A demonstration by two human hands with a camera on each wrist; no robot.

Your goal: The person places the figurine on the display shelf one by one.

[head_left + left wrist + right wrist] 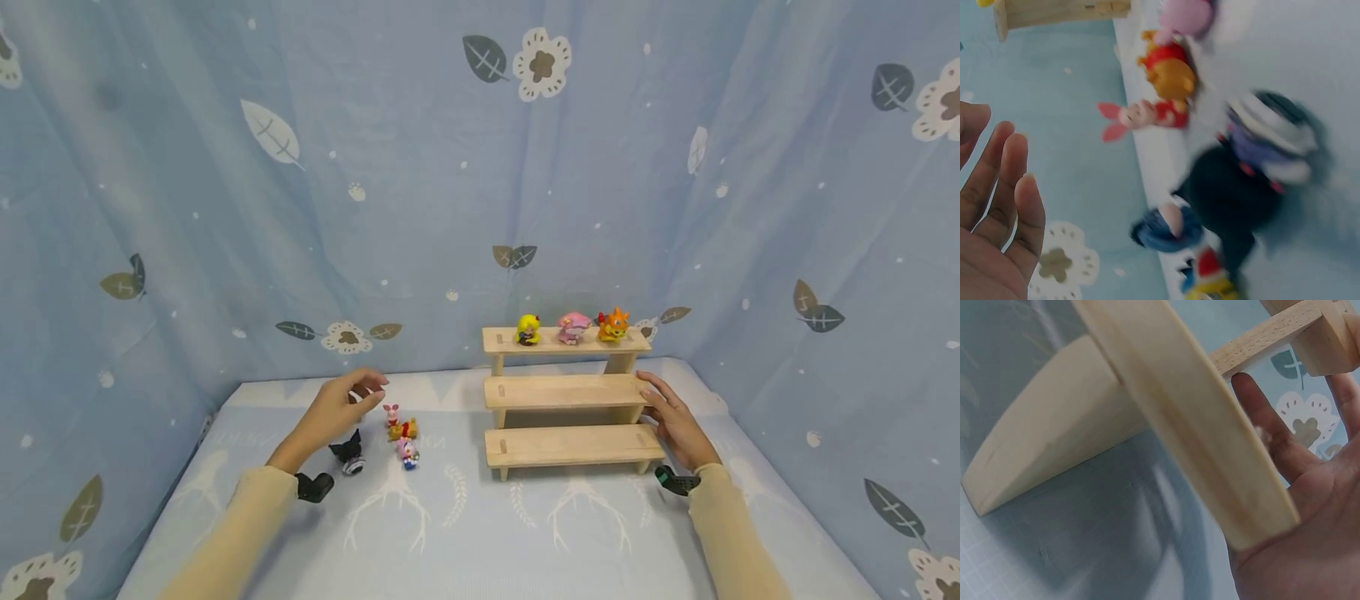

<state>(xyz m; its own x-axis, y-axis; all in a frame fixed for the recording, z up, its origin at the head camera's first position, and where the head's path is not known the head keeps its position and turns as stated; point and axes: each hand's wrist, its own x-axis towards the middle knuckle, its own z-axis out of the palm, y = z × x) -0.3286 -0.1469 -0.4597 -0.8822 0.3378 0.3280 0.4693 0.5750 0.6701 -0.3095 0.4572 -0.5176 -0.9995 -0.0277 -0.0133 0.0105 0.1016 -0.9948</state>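
Observation:
My left hand [330, 414] hovers over small toy figures at the left, fingers loosely bent, nothing between them. Nearest to it are a black-hooded figure [1229, 190], a pink-eared piglet figure [1163, 115] and a lying yellow bear figure in red [1171, 75]. A pink-and-white figure [407, 452] lies in front of the bear. My right hand [678, 429] grips the right end of the middle step of a three-step wooden stand [573, 446]. Yellow-haired [528, 330], pink [573, 327] and orange [613, 325] figures stand on its top step.
Beyond the black-hooded figure, the left wrist view has a blue figure [1175, 228] and a partly cut-off yellow, red and blue figure [1210, 284]. A patterned blue curtain [420, 208] hangs behind the cloth-covered table [480, 542].

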